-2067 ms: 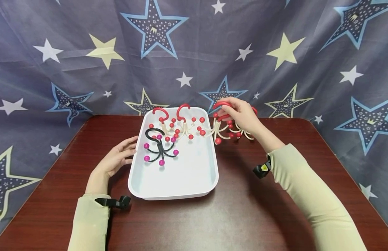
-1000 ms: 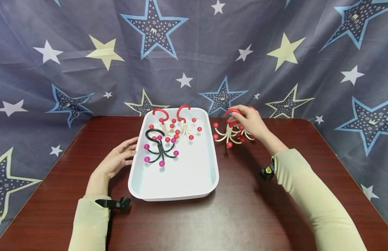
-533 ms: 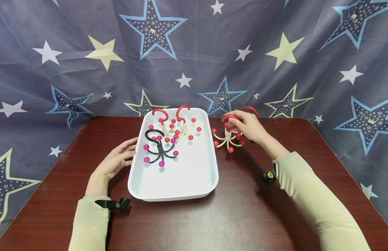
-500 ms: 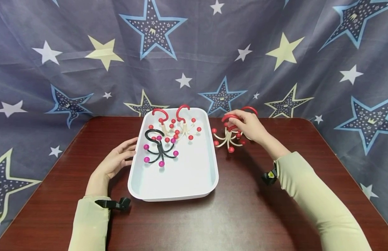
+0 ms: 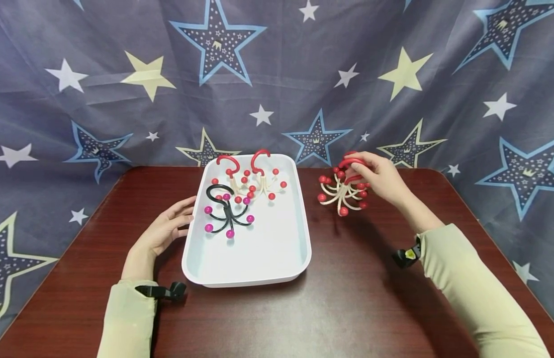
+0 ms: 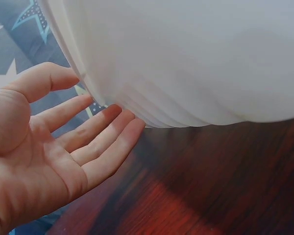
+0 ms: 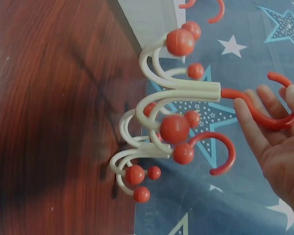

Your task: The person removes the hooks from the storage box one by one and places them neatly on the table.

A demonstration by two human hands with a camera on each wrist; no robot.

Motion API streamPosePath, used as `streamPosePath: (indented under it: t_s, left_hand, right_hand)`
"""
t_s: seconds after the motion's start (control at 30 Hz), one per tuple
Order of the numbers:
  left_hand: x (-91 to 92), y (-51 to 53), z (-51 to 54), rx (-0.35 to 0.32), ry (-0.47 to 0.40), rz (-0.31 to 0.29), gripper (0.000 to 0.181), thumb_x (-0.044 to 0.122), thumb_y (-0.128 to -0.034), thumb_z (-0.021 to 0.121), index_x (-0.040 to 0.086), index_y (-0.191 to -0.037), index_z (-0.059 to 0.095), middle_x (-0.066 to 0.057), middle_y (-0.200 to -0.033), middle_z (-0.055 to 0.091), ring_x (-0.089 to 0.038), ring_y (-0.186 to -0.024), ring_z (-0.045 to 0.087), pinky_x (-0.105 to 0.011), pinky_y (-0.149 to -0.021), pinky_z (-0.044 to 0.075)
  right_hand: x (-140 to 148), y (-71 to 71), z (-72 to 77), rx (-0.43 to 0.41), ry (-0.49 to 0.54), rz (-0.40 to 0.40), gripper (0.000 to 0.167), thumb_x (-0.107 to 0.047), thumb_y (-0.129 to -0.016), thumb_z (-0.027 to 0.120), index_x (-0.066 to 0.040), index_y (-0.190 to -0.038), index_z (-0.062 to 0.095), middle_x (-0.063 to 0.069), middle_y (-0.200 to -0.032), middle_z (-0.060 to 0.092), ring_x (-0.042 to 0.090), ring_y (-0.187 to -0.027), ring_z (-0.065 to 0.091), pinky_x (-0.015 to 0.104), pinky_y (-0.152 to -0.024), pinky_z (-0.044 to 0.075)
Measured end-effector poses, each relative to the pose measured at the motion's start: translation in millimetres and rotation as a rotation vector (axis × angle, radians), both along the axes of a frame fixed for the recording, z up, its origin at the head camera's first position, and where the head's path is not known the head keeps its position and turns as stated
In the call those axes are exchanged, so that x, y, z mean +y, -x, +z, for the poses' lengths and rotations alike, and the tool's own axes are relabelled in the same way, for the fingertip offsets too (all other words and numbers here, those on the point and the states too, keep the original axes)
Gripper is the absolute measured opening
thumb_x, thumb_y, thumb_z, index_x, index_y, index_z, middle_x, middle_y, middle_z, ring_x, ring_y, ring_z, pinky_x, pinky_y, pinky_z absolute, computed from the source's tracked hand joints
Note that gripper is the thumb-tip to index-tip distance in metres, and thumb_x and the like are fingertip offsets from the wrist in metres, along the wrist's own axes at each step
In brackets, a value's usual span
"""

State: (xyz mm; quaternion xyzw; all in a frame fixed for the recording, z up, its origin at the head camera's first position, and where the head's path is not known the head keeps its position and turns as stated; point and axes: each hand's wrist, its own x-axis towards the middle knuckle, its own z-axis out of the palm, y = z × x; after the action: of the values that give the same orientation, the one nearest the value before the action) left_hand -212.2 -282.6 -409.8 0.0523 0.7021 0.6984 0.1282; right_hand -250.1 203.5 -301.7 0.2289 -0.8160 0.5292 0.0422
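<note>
Right grip (image 5: 379, 178) is holding a cream multi-arm hanger (image 7: 201, 91) by its red hook (image 7: 258, 116), near the surface's (image 5: 348, 303) far edge, right of middle, beside a matching hanger (image 7: 153, 150). Probably light, stiff, smooth plastic; hook offering best hold, balled arms likely snagging. Left grip (image 5: 162, 226) is touching the white tray (image 5: 259, 258), fingers loosely extended.

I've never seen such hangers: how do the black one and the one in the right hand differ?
The black hanger has magenta balls; the held hanger, red balls, cream arms and a red hook. The black hanger rests in the white tray; the right hand grips the held hanger outside it. Both have a hook and curved, ball-tipped arms.
</note>
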Motion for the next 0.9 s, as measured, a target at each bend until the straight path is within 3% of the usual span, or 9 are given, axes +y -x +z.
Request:
streamPosePath:
  t_s: [0.13,0.27,0.43,0.53,0.77,0.9]
  left_hand:
    - [-0.1,-0.6,0.3,-0.004,-0.003,0.0,0.059,0.01,-0.092,0.051,0.012,-0.144,0.024,-0.001,-0.125,0.047,-0.01,-0.101,0.06,-0.03,-0.077,0.052]
    - [-0.3,-0.7,0.1,-0.005,-0.002,0.001,0.059,0.01,-0.0922,0.051,0.012,-0.144,0.024,-0.002,-0.128,0.045,-0.01,-0.101,0.06,-0.029,-0.077,0.052]
    - [-0.5,-0.5,-0.6,-0.006,-0.009,0.0,0.058,0.009,-0.0924,0.05,0.012,-0.144,0.024,-0.003,-0.128,0.045,-0.009,-0.1,0.06,-0.03,-0.077,0.052]
    - [-0.6,-0.5,-0.7,-0.005,-0.013,-0.001,0.058,0.009,-0.0924,0.05,0.011,-0.144,0.024,-0.002,-0.127,0.045,-0.009,-0.099,0.06,-0.03,-0.077,0.052]
    - [-0.5,-0.8,-0.5,-0.004,-0.009,0.003,0.058,0.01,-0.0924,0.05,0.012,-0.144,0.024,0.0,-0.125,0.046,-0.008,-0.099,0.06,-0.029,-0.077,0.052]
    - [-0.5,-0.4,-1.2,0.0,-0.007,-0.001,0.057,0.01,-0.0924,0.05,0.011,-0.144,0.024,0.0,-0.125,0.047,-0.009,-0.099,0.06,-0.029,-0.077,0.052]
  right_hand:
    - [12.5,3.6,-8.2,0.015,0.005,-0.027,0.025,-0.008,-0.093,0.05,0.003,-0.113,0.058,-0.001,-0.086,0.067,0.03,-0.08,0.066,0.036,-0.064,0.054]
    - [22.3,6.6,-18.5,0.033,-0.016,-0.028,0.027,-0.01,-0.093,0.051,0.002,-0.115,0.057,0.008,-0.089,0.067,0.023,-0.079,0.068,0.034,-0.064,0.054]
    - [29.6,4.7,-29.4,-0.005,-0.017,-0.011,0.027,-0.011,-0.093,0.051,0.002,-0.116,0.056,0.023,-0.09,0.064,0.025,-0.079,0.068,0.033,-0.063,0.054]
    - [33.1,4.1,-35.9,-0.03,-0.014,0.012,0.028,-0.012,-0.093,0.05,0.002,-0.116,0.056,0.021,-0.092,0.066,0.028,-0.081,0.067,0.033,-0.064,0.054]
    - [36.0,3.3,-47.1,-0.06,-0.064,0.053,0.031,-0.013,-0.093,0.051,0.002,-0.119,0.055,-0.002,-0.091,0.069,0.033,-0.084,0.066,0.032,-0.066,0.054]
    - [31.8,-3.6,-43.6,-0.065,-0.069,0.034,0.028,-0.006,-0.092,0.052,0.006,-0.117,0.055,0.002,-0.089,0.069,0.039,-0.084,0.064,0.032,-0.064,0.054]
